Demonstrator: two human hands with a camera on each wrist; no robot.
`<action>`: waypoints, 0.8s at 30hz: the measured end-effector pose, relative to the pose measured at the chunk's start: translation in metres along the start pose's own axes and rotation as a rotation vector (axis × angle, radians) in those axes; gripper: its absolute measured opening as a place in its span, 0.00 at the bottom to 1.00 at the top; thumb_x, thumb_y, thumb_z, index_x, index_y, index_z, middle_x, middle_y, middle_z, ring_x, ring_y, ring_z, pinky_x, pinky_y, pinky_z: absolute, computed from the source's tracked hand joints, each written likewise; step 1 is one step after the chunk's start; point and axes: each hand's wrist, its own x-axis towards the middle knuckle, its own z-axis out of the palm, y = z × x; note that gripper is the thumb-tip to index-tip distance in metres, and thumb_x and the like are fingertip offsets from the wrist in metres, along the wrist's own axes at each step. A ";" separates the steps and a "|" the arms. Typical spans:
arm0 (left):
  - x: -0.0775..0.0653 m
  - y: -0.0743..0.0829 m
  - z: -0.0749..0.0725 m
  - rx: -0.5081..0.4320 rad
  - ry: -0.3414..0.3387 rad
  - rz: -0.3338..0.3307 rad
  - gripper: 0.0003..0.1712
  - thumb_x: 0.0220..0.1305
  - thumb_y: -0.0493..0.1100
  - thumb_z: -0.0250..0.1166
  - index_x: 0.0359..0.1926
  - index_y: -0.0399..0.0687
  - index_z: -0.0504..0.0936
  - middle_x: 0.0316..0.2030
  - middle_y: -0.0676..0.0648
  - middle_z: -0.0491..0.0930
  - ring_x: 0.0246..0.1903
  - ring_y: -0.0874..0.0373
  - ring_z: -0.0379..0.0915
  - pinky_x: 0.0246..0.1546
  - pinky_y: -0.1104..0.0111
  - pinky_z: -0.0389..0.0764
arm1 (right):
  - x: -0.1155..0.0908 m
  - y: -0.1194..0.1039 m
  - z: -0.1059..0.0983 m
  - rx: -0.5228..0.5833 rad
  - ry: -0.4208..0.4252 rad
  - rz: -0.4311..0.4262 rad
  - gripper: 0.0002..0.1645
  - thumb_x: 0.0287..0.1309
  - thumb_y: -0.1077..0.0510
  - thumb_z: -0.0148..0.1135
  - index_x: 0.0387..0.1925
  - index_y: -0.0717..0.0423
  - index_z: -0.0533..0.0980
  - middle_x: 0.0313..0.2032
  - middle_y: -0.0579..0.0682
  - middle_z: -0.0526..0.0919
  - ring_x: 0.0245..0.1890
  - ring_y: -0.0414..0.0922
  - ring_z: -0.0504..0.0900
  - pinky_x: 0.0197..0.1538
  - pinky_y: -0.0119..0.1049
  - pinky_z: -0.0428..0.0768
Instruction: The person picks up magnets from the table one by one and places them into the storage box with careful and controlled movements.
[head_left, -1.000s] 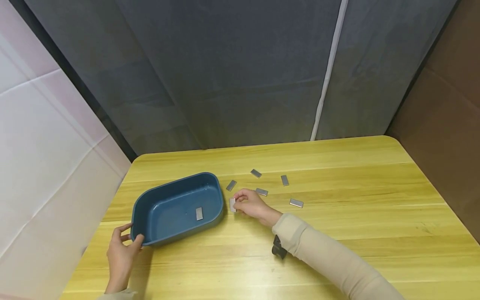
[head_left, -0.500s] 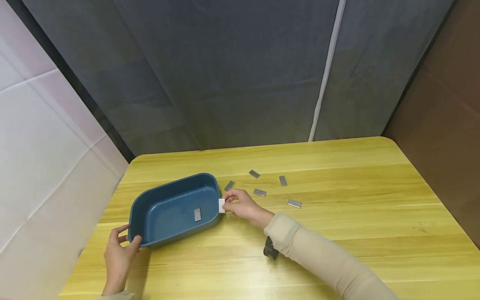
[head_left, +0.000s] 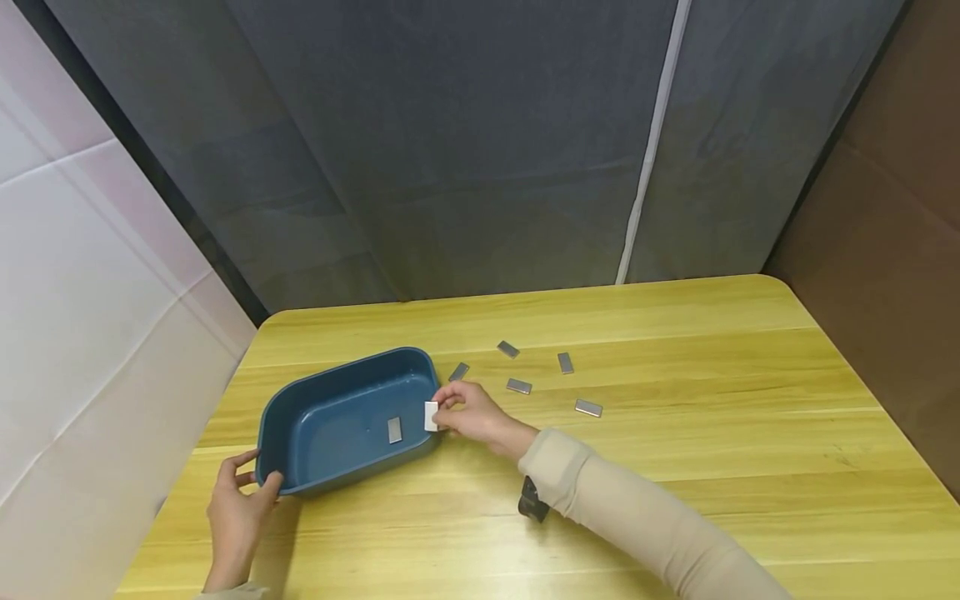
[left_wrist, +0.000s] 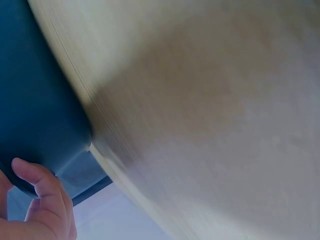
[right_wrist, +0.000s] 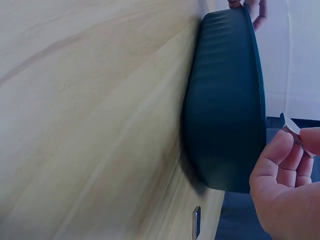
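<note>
A blue plastic basin [head_left: 337, 425] stands on the left of the wooden table, with one flat silver metal block [head_left: 394, 430] lying on its floor. My left hand [head_left: 242, 508] grips the basin's near left corner, thumb and fingers on either side of the rim. At the opposite end, my right hand [head_left: 472, 414] pinches another silver block [head_left: 431, 416] between thumb and fingers, just over the basin's right rim. The right wrist view shows this pinched metal block [right_wrist: 292, 129] tilted beside the basin wall [right_wrist: 225, 100].
Several similar blocks lie scattered right of the basin, among them one block [head_left: 507, 349] farther back and one block [head_left: 588, 407] to the right. A grey curtain [head_left: 465, 167] hangs behind the table [head_left: 712, 375]; a white panel [head_left: 90, 292] stands at left.
My right hand has carried the pinched block leftward from the table beside the basin to above its right rim. The left hand keeps its grip on the corner.
</note>
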 end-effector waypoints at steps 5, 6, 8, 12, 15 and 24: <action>0.003 -0.006 0.004 0.005 0.003 0.001 0.27 0.51 0.39 0.57 0.55 0.46 0.66 0.34 0.39 0.73 0.12 0.59 0.74 0.14 0.72 0.75 | 0.001 -0.002 0.004 -0.019 -0.004 0.004 0.11 0.47 0.69 0.57 0.36 0.62 0.72 0.28 0.48 0.70 0.25 0.40 0.70 0.29 0.33 0.75; 0.003 -0.006 0.004 0.000 0.002 0.000 0.27 0.51 0.39 0.57 0.55 0.46 0.66 0.35 0.39 0.73 0.12 0.59 0.74 0.14 0.72 0.75 | 0.001 -0.002 0.004 -0.022 -0.005 0.001 0.11 0.47 0.69 0.57 0.36 0.62 0.72 0.28 0.48 0.70 0.25 0.40 0.70 0.30 0.33 0.75; 0.003 -0.006 0.005 -0.008 0.000 0.000 0.27 0.51 0.39 0.56 0.55 0.46 0.66 0.35 0.38 0.73 0.12 0.58 0.74 0.14 0.72 0.75 | 0.001 -0.003 0.006 -0.022 -0.009 0.002 0.10 0.47 0.69 0.57 0.36 0.62 0.72 0.28 0.48 0.70 0.25 0.40 0.71 0.31 0.34 0.76; 0.003 -0.006 0.005 -0.014 0.004 -0.003 0.27 0.50 0.39 0.56 0.54 0.47 0.66 0.35 0.37 0.74 0.12 0.58 0.74 0.13 0.71 0.75 | 0.001 -0.005 0.008 -0.014 -0.021 0.000 0.10 0.48 0.69 0.57 0.36 0.62 0.72 0.28 0.49 0.71 0.24 0.40 0.72 0.31 0.34 0.77; 0.003 -0.006 0.005 -0.011 0.006 -0.002 0.27 0.49 0.40 0.56 0.54 0.47 0.66 0.35 0.38 0.74 0.12 0.58 0.74 0.13 0.71 0.75 | 0.002 -0.006 0.011 0.004 -0.027 0.000 0.10 0.48 0.69 0.57 0.35 0.63 0.72 0.27 0.49 0.71 0.24 0.40 0.73 0.29 0.31 0.76; 0.004 -0.008 0.004 -0.020 0.011 0.002 0.27 0.49 0.39 0.57 0.54 0.47 0.66 0.35 0.37 0.73 0.11 0.58 0.74 0.12 0.71 0.75 | 0.004 -0.008 0.018 0.055 -0.037 -0.001 0.10 0.48 0.71 0.57 0.36 0.64 0.71 0.27 0.50 0.71 0.26 0.43 0.77 0.28 0.27 0.78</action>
